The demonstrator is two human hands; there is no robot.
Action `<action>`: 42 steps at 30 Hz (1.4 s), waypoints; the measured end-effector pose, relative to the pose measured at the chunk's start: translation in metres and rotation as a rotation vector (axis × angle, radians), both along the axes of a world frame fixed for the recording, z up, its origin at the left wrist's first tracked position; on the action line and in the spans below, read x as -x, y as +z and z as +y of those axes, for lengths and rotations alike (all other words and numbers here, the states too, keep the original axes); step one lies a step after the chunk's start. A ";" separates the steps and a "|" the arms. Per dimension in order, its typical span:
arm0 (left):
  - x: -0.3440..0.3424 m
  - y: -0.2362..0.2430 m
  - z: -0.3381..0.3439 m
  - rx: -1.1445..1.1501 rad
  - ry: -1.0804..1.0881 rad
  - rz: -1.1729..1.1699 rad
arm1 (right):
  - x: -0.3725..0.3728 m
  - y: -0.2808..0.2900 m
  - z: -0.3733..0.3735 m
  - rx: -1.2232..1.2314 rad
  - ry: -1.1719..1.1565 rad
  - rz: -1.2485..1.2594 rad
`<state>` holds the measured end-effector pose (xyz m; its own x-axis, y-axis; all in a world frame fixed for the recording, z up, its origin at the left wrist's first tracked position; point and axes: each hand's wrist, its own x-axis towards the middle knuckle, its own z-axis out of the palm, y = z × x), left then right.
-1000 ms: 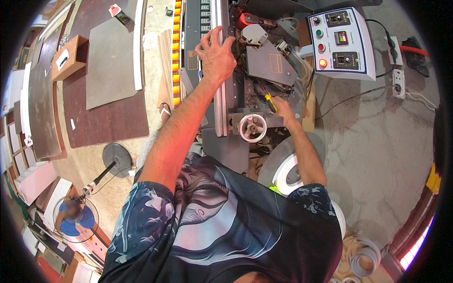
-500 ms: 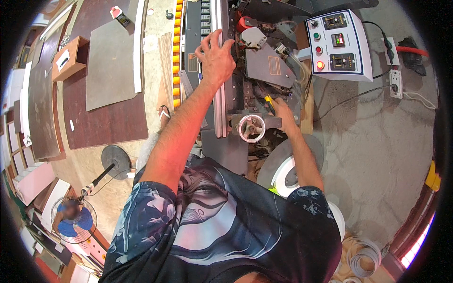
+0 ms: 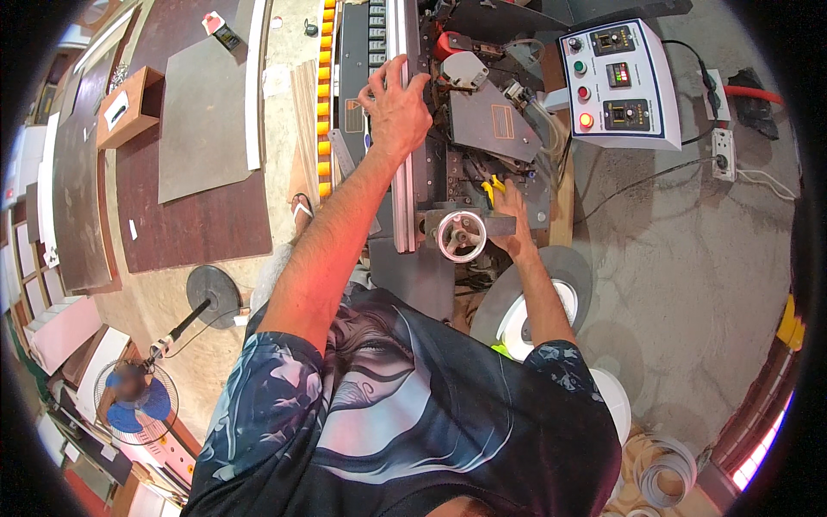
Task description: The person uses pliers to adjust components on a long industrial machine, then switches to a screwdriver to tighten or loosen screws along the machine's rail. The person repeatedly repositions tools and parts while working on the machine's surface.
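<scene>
My left hand [image 3: 398, 112] rests over the long silver rail [image 3: 403, 194] of a dark machine, fingers spread, with nothing seen in its grasp. Lower and to the right, my right hand [image 3: 515, 215] is closed around a yellow-and-black hand tool [image 3: 493, 189]. The tool's yellow part sticks out past the fingers over the machine's inner parts; its exact kind is unclear. Just left of the right hand is a round handwheel [image 3: 461, 236], and a grey angled cover plate [image 3: 493, 121] lies beyond it. The right fingertips are partly hidden.
A white control box [image 3: 616, 86] with knobs and a lit button stands at right, cables running to a power strip [image 3: 724, 155]. Orange rollers [image 3: 324, 146] line the machine's left side. A large reel [image 3: 564, 302] sits below the right forearm. Boards, a wooden box [image 3: 129, 108] and a fan [image 3: 133, 401] are at left.
My right hand has shifted slightly down and left, and the tool in it has turned, showing more yellow. The left hand stays on the rail.
</scene>
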<state>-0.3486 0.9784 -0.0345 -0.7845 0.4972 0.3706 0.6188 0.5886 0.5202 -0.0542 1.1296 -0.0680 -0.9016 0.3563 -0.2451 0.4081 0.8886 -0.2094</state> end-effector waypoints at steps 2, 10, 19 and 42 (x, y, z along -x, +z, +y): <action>0.001 0.000 0.000 -0.013 -0.006 -0.002 | -0.002 -0.010 0.002 -0.033 0.010 0.028; 0.000 0.001 0.001 0.001 -0.001 -0.013 | -0.004 -0.016 -0.001 -0.113 0.022 0.013; -0.001 0.001 0.000 0.003 0.005 -0.012 | 0.008 -0.012 -0.001 -0.182 0.063 0.079; 0.001 -0.001 0.002 0.019 0.003 -0.002 | 0.022 -0.011 0.014 0.613 -0.316 0.221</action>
